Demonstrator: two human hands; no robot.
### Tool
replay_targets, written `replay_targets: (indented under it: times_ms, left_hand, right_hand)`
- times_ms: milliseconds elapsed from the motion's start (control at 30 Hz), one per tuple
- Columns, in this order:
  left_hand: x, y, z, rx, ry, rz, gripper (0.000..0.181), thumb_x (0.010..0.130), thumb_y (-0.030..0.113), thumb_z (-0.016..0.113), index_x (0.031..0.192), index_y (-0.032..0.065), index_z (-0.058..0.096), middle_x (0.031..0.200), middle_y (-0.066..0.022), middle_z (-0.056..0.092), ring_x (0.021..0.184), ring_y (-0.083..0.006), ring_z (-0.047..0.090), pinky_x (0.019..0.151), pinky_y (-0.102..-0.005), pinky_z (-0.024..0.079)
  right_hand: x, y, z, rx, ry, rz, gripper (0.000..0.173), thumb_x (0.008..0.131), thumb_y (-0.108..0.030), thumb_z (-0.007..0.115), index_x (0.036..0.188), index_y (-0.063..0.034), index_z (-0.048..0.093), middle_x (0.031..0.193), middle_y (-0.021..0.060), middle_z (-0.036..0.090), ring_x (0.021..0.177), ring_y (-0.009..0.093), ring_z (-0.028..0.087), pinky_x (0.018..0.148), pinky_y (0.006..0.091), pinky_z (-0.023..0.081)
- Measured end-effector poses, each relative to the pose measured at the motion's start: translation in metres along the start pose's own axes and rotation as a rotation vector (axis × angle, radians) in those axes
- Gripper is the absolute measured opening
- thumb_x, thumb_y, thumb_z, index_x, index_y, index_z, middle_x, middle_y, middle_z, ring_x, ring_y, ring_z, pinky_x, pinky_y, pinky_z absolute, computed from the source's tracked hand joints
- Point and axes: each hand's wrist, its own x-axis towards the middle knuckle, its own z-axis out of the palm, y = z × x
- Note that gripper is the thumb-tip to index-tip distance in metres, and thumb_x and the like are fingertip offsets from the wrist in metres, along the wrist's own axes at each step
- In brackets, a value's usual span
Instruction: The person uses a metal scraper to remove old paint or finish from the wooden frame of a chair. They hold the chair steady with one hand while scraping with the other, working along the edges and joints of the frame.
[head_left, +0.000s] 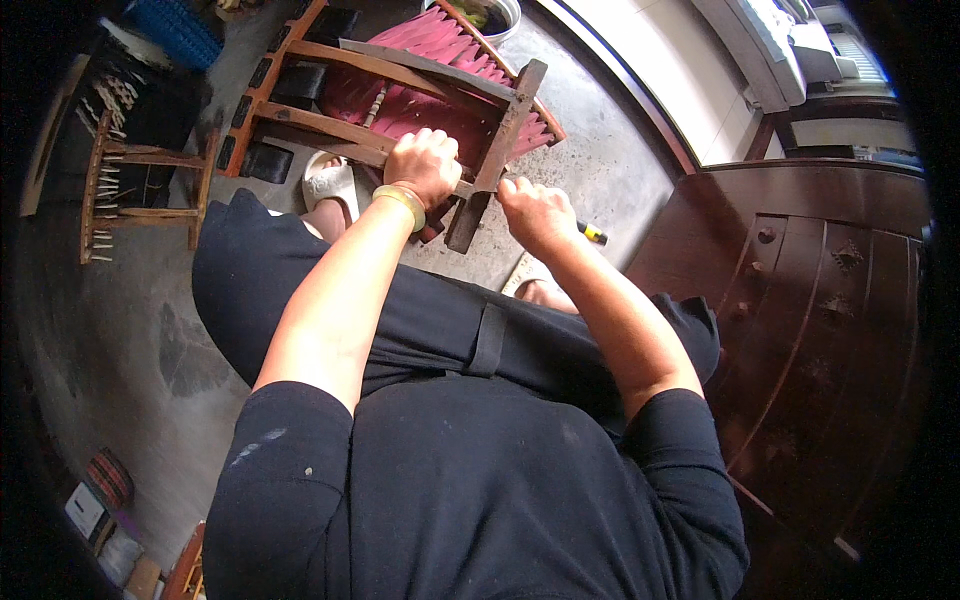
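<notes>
My left hand (424, 169), with a pale bangle at its wrist, grips a wooden rail of an overturned chair or stool frame (330, 129). Red-pink woven strips (420, 82) show between the frame's bars. Close to the rail's end, a dark wooden crosspiece (510, 127) runs diagonally. My right hand (541, 217) is closed just right of that joint. Past its wrist side shows the black-and-yellow handle of a tool (592, 232), perhaps a screwdriver. My fingers hide most of the tool, and its contact with the wood cannot be made out.
A smaller wooden frame with pale strips (150, 157) stands at left. Dark wooden furniture with carved panels (810, 300) fills the right side. A white basin (499, 22) sits beyond the chair. My sandalled feet (330, 187) flank the work on the concrete floor (195, 300).
</notes>
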Motion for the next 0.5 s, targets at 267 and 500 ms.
replay_targets:
  times_ms: [267,500]
  left_hand:
    - [-0.001,0.002,0.000,0.004,-0.001,0.001,0.006,0.075,0.020,0.058,0.075,0.0140,0.060,0.081,-0.0024,0.059,0.083,-0.0226,0.058,0.073,-0.0374,0.046]
    - [0.000,0.003,-0.001,0.001,0.016,-0.016,0.005,0.075,0.019,0.058,0.075,0.0142,0.060,0.080,-0.0022,0.058,0.083,-0.0225,0.058,0.074,-0.0373,0.046]
  right_hand:
    - [-0.010,-0.010,0.007,-0.055,-0.012,-0.010,0.009,0.084,-0.014,0.052,0.089,-0.0074,0.055,0.078,0.0102,0.062,0.072,0.024,0.067,0.055,0.0375,0.054]
    - [-0.024,-0.026,-0.004,0.025,-0.081,-0.089,0.008,0.086,-0.014,0.051,0.088,-0.0065,0.054,0.078,0.0109,0.062,0.070,0.027,0.067,0.059,0.0395,0.055]
